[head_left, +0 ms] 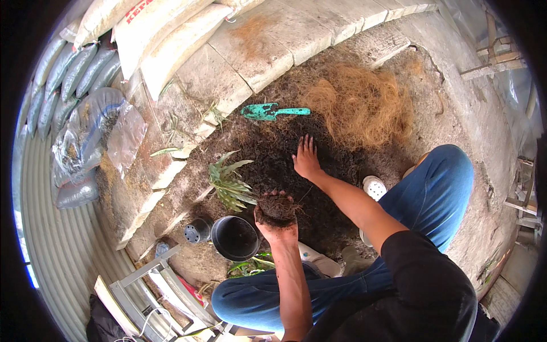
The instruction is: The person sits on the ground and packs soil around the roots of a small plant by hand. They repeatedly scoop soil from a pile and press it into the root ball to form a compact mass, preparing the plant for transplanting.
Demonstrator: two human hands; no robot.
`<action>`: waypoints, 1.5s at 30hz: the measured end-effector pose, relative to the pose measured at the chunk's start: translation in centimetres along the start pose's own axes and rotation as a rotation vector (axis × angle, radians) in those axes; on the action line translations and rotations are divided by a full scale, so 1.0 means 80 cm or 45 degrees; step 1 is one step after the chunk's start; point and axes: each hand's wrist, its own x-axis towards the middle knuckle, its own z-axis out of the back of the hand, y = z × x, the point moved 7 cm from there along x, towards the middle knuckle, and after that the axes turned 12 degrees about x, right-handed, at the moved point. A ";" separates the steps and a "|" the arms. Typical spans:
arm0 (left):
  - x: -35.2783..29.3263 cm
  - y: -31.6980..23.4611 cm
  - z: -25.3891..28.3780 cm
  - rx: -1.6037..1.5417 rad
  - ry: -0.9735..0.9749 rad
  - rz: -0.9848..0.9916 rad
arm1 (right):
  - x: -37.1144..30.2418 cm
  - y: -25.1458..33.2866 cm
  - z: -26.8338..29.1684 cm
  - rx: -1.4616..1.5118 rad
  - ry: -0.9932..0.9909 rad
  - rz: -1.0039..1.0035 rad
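Head view: soil clump [278, 208], dark and fibrous, sits in the left hand [278, 230], just right of the black pot [235, 237]. Left grip cupped palm-up, fingers curled round the clump's far edge; right hand [307, 162] on dark soil [329, 210], fingers slightly apart. Clump probably light, soft, crumbly; squeezing likely breaks it, so best held from underneath, full palm. Roundish, no clear pointing direction; long axis, if any, roughly left-right.
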 end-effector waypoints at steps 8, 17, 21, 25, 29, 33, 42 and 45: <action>0.002 0.005 0.001 0.017 -0.056 0.025 | -0.045 0.030 -0.030 -0.003 0.026 0.248; -0.010 -0.011 -0.006 0.020 -0.012 -0.031 | -0.120 0.013 -0.017 0.184 0.056 0.370; -0.014 -0.022 -0.008 -0.005 0.073 -0.040 | -0.120 0.003 -0.011 0.360 0.110 0.290; -0.022 -0.032 -0.010 0.001 0.044 -0.079 | -0.094 -0.010 0.018 0.909 0.074 0.079; -0.031 -0.036 -0.019 -0.027 0.123 -0.099 | -0.057 -0.016 0.043 2.224 0.455 -0.606; -0.034 -0.036 -0.018 -0.054 0.162 -0.110 | -0.042 0.039 0.147 2.154 0.453 -0.425; -0.044 -0.013 -0.028 -0.017 0.177 -0.087 | -0.095 0.124 0.296 2.229 0.957 -0.094; -0.050 -0.011 -0.027 0.003 0.183 -0.075 | -0.148 0.141 0.319 2.456 1.020 -0.221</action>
